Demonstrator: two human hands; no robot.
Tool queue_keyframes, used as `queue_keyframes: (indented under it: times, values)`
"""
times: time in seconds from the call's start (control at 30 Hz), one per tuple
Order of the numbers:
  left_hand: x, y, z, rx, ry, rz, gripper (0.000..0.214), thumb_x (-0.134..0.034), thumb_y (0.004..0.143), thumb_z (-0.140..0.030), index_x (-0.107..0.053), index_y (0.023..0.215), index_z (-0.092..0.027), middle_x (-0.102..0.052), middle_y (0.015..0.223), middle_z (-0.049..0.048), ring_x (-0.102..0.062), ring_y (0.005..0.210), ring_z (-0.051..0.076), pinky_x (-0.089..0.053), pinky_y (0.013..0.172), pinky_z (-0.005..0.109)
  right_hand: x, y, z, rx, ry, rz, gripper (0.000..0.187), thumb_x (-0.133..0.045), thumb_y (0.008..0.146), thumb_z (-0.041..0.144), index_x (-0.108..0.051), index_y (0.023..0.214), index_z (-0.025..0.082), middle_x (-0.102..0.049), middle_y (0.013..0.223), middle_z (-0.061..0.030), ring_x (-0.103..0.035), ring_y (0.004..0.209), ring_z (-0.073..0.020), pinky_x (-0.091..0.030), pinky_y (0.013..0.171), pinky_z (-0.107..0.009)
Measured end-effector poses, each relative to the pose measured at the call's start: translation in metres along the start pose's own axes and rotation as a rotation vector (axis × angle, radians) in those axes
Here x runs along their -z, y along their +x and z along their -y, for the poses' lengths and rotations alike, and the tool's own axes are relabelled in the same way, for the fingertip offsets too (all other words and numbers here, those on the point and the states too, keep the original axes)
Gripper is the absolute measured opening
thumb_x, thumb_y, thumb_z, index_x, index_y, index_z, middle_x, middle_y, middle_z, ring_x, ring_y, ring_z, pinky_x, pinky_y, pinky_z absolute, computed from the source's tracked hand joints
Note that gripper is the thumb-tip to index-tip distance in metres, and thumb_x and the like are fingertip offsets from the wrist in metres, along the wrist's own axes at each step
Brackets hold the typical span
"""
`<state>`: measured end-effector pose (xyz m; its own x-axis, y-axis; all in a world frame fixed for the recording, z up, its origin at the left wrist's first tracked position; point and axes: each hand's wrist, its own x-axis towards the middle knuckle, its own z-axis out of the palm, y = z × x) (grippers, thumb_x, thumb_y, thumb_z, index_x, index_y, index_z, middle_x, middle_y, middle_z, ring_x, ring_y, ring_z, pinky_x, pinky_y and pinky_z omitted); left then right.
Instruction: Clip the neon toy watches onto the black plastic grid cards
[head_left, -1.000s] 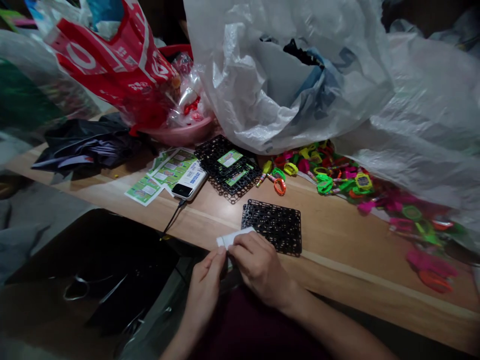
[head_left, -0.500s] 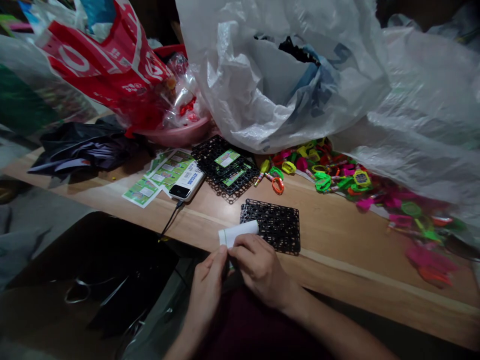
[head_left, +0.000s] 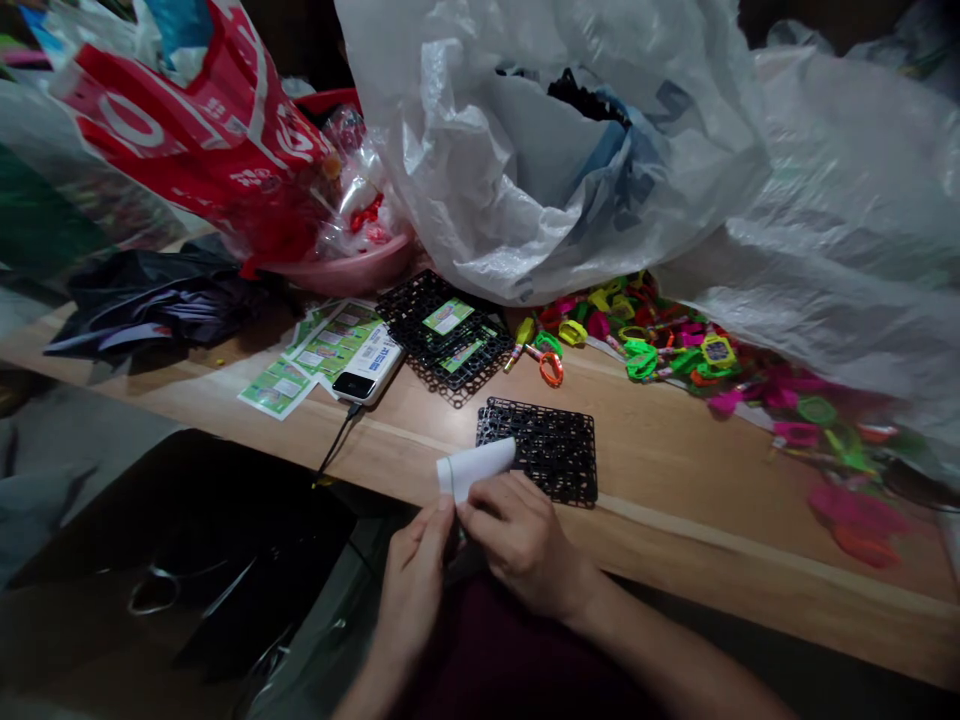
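Both hands meet at the near edge of the wooden table (head_left: 675, 470). My left hand (head_left: 417, 570) and my right hand (head_left: 517, 538) pinch a small white paper card (head_left: 477, 467) between fingertips, its white back facing me and curling up. Just beyond it a black plastic grid tray (head_left: 547, 450) lies flat. A stack of similar black grids (head_left: 442, 340) with green labels on top lies farther back.
Green printed labels (head_left: 315, 355) and a power bank (head_left: 367, 375) with a cable lie at left. Bright toy watches (head_left: 660, 345) are strewn at right. Large clear plastic bags (head_left: 555, 150), a red bag (head_left: 187, 130) and a black bag (head_left: 157, 300) crowd the back.
The white card has risen and shows more above my fingers. The view has drifted slightly; my hands stay at the table edge.
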<state>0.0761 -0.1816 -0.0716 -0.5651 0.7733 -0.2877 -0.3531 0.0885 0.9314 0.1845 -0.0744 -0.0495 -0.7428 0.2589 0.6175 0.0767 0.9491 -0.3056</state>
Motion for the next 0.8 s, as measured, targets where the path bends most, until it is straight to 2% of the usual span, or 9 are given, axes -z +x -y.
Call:
queue_keyframes:
  times: [0.1, 0.2, 0.3, 0.4, 0.47, 0.57, 0.63, 0.7, 0.8]
  values:
    - [-0.007, -0.001, -0.008, 0.064, -0.124, -0.021, 0.038, -0.074, 0.083, -0.053, -0.07, 0.081, -0.016, -0.061, 0.065, -0.0005, -0.05, 0.062, 0.013, -0.042, 0.059, 0.024, 0.004, -0.003, 0.001, 0.003, 0.077, -0.032, 0.024, -0.047, 0.103, 0.012, -0.071, 0.101, 0.017, -0.068, 0.089, -0.009, -0.057, 0.079, -0.0197, -0.047, 0.068, -0.033]
    - [-0.002, 0.003, -0.021, 0.167, -0.247, -0.078, 0.05, -0.085, 0.068, -0.058, -0.071, 0.09, -0.016, -0.065, 0.069, -0.0001, -0.056, 0.063, 0.014, -0.047, 0.06, 0.025, 0.022, -0.006, 0.006, 0.004, 0.28, -0.063, 0.02, -0.053, 0.099, 0.009, -0.07, 0.105, 0.019, -0.071, 0.102, -0.0106, -0.062, 0.091, -0.0208, -0.054, 0.077, -0.035]
    - [0.027, 0.009, -0.029, 0.188, -0.228, -0.233, 0.063, -0.094, 0.049, -0.06, -0.07, 0.088, -0.017, -0.067, 0.07, -0.0014, -0.059, 0.065, 0.015, -0.049, 0.06, 0.024, 0.049, -0.011, 0.008, -0.059, 0.523, -0.089, 0.019, -0.061, 0.095, 0.009, -0.068, 0.106, 0.024, -0.074, 0.106, -0.0064, -0.066, 0.096, -0.0208, -0.056, 0.083, -0.038]
    - [0.063, 0.011, -0.032, 0.1, 0.005, -0.255, 0.059, -0.089, 0.057, -0.064, -0.072, 0.091, -0.019, -0.069, 0.074, -0.0005, -0.06, 0.069, 0.017, -0.049, 0.061, 0.022, 0.069, -0.018, -0.008, -0.346, 0.622, -0.182, 0.012, -0.065, 0.094, 0.014, -0.067, 0.099, 0.026, -0.072, 0.093, -0.0024, -0.067, 0.089, -0.0196, -0.056, 0.079, -0.035]
    - [0.073, 0.008, -0.034, 0.019, 0.24, -0.087, 0.049, -0.081, 0.07, -0.064, -0.074, 0.086, -0.018, -0.068, 0.073, 0.0021, -0.059, 0.069, 0.018, -0.048, 0.061, 0.022, 0.072, -0.024, -0.031, -0.667, 0.557, -0.224, 0.002, -0.069, 0.093, 0.024, -0.067, 0.093, 0.024, -0.069, 0.087, -0.0016, -0.065, 0.08, -0.0181, -0.053, 0.071, -0.031]
    - [0.049, 0.001, -0.037, -0.147, 0.455, 0.284, 0.037, -0.071, 0.085, -0.054, -0.075, 0.073, -0.019, -0.07, 0.078, 0.0075, -0.063, 0.074, 0.021, -0.052, 0.068, 0.025, 0.063, -0.032, -0.073, -0.958, 0.45, -0.209, 0.02, -0.074, 0.087, 0.038, -0.064, 0.091, 0.021, -0.065, 0.08, 0.0001, -0.059, 0.069, -0.0159, -0.047, 0.063, -0.028]
    - [0.016, 0.0, -0.035, -0.296, 0.525, 0.501, 0.023, -0.066, 0.091, -0.04, -0.078, 0.084, -0.022, -0.076, 0.109, 0.0111, -0.068, 0.104, 0.026, -0.054, 0.095, 0.033, 0.054, -0.034, -0.094, -0.977, 0.375, -0.191, 0.024, -0.075, 0.083, 0.041, -0.063, 0.091, 0.021, -0.063, 0.077, 0.0009, -0.058, 0.068, -0.0161, -0.045, 0.062, -0.027]
    - [-0.018, 0.005, -0.026, -0.469, 0.675, 0.7, 0.021, -0.057, 0.097, -0.028, -0.076, 0.104, -0.023, -0.061, 0.148, 0.01, -0.047, 0.145, 0.029, -0.035, 0.123, 0.047, 0.047, -0.033, -0.104, -0.966, 0.255, -0.163, 0.024, -0.073, 0.081, 0.04, -0.063, 0.09, 0.021, -0.064, 0.075, 0.0008, -0.059, 0.068, -0.0171, -0.045, 0.064, -0.028]
    - [-0.051, 0.02, -0.002, -0.623, 1.039, 0.837, 0.027, -0.046, 0.101, -0.022, -0.072, 0.107, -0.015, -0.039, 0.164, 0.0156, -0.023, 0.159, 0.032, -0.017, 0.129, 0.062, 0.046, -0.032, -0.106, -0.944, 0.037, -0.081, 0.022, -0.069, 0.084, 0.041, -0.063, 0.09, 0.021, -0.066, 0.076, -0.0008, -0.061, 0.071, -0.0195, -0.043, 0.067, -0.031]
